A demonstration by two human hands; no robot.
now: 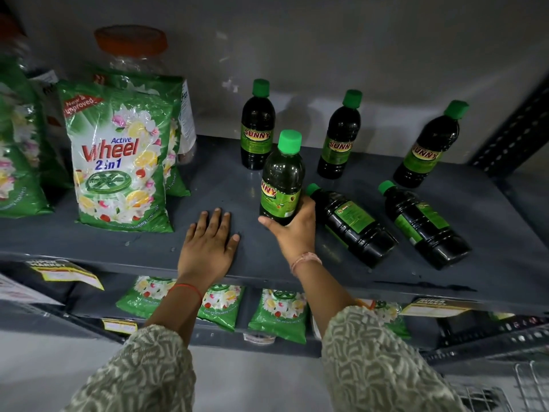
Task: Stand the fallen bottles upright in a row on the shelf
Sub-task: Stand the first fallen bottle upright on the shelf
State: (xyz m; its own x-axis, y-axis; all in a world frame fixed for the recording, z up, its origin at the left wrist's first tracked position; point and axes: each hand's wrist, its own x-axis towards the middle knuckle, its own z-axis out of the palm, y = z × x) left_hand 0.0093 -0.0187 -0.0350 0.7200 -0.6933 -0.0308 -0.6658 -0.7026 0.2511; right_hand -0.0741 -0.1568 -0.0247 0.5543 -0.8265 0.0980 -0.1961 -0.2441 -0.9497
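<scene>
My right hand [292,230] grips the base of a dark green-capped bottle [282,176], held upright just above the grey shelf [208,185]. My left hand [209,242] lies flat on the shelf with fingers spread, holding nothing. Three matching bottles stand upright at the back: one at the left [257,126], one in the middle [340,135], one at the right [429,145]. Two more lie on their sides to the right of my right hand, the nearer one [353,224] beside my fingers and the other [424,224] further right.
Green detergent bags [118,162] stand on the left part of the shelf, with a clear jar with an orange lid [130,52] behind them. Smaller green packets [276,313] sit on the shelf below. A dark perforated upright [514,129] bounds the right side.
</scene>
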